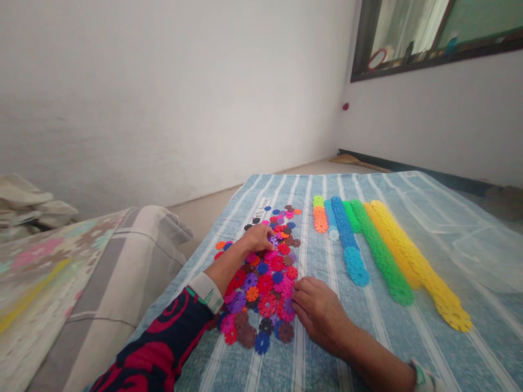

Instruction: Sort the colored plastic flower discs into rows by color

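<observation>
A loose pile of flower-shaped discs (265, 283) was spread over the left half of a cloth-covered worktop (318, 261), blue with white stripes. Red, pink, purple, orange, brown, blue and black pieces were mixed in it, many overlapped. The left hand (258, 238) was placed over the far part of the pile, fingers bent and drawn close together, tips beside a purple disc (273, 240) (whether it was gripped cannot be told). The right hand (322, 313) was held at the pile's right edge, fingers loosely curled, tips against or just above pink and purple pieces; a hold could not be made out, as the palm was turned away.

Right of the pile, overlapped discs were laid in rows by colour: a short orange-and-lime row (320, 218), a short light-blue row (329, 212), a longer blue row (344, 231) ended in lighter blue, a short bright-green row (350, 215), a long green row (382, 256) and a yellow row (417, 258), the last reaching nearest the camera. Clear plastic (469, 239) was spread at far right. A grey striped cover (134, 272) was seen at left, apart from the worktop.
</observation>
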A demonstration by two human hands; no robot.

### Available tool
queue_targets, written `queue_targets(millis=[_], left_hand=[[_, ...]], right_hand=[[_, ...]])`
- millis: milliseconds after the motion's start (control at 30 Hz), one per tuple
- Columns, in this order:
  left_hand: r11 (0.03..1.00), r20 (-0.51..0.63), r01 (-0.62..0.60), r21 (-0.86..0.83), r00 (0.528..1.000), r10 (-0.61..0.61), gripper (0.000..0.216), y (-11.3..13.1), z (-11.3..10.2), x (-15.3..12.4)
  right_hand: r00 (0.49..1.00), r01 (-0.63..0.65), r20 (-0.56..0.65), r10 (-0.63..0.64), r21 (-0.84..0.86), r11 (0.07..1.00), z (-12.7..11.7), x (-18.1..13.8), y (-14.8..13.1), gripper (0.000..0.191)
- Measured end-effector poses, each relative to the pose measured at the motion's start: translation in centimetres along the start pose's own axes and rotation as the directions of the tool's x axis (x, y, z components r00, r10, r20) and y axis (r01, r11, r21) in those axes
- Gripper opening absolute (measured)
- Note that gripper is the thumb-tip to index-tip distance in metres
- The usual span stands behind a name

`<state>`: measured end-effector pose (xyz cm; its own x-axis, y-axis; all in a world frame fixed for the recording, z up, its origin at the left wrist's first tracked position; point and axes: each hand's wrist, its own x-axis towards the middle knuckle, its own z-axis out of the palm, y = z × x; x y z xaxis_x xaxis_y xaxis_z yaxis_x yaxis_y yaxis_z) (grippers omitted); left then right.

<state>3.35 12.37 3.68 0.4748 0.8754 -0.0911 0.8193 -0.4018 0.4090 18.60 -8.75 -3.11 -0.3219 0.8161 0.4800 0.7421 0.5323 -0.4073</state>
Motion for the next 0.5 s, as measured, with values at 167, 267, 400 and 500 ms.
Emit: queue_targets(millis=[167, 267, 400, 500], left_hand=[[0.999, -0.048, 0.017, -0.037, 0.999, -0.019, 0.025, -0.2, 0.2, 0.0], [0.996, -0.059, 0.017, -0.089, 0.998, -0.022, 0.024, -0.6, 0.3, -0.2], [0.982, -0.055, 0.028, -0.188, 0.998, -0.038, 0.021, -1.1, 0.2, -0.6], [0.965, -0.058, 0.038, -0.259, 0.997, -0.055, 0.02, -1.3, -0.1, -0.9]], right_hand=[[1.0, 0.005, 0.005, -0.005, -0.005, 1.0, 0.1, -0.1, 0.1, 0.013], [1.0, 0.003, 0.013, -0.003, -0.017, 1.0, 0.2, -0.1, 0.1, 0.013], [1.0, 0.013, -0.002, -0.013, -0.016, 1.0, 0.3, -0.1, 0.2, 0.013], [1.0, 0.02, -0.007, -0.02, -0.009, 1.0, 0.2, -0.2, 0.3, 0.013]])
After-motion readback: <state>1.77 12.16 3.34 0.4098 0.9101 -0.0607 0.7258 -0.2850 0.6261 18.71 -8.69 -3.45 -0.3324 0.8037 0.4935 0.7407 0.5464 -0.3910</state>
